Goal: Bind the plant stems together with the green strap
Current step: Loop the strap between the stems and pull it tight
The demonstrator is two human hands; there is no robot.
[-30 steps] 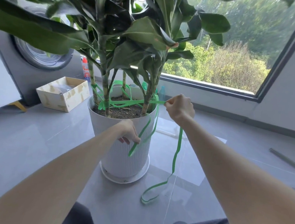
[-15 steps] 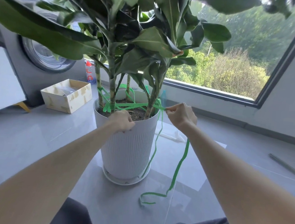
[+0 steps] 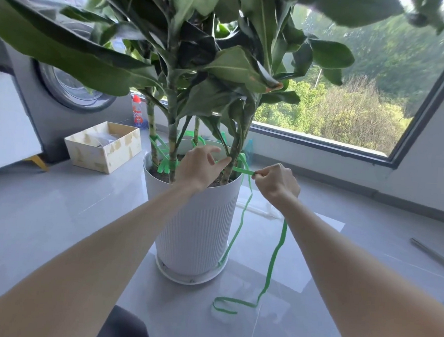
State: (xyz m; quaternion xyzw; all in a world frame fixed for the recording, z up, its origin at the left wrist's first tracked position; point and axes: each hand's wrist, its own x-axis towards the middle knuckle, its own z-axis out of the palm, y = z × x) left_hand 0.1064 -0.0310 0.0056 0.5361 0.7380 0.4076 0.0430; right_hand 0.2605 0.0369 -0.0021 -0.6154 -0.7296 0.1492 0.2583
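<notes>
So, right hand [image 3: 278, 184]: fingers curled, pinching the green strap [image 3: 279, 242] taut just right of the pot rim.
Left hand [image 3: 199, 166]: fingers spread and loose, holding nothing, reaching in among the plant stems [image 3: 173, 148]. The index tip is right by the right-most stem, can't tell if it touches.
Strap route: looped round the stem bases just above the soil. One length hangs down the right side of the white ribbed pot [image 3: 198, 219]. Another drops from the pinching hand to the floor [image 3: 52, 221] and curls there.
Writing: red-capped bottle [image 3: 137, 111] behind the stems has a red and white label, too blurry to read.
Edges: pot sits in a saucer [image 3: 191, 279], and leaves hang low over both hands.
Room: cardboard box [image 3: 105, 148] sits well left of the pot with grey tile between, washing machine [image 3: 47, 106] behind it, thin rod [image 3: 432, 255] lying far right.
</notes>
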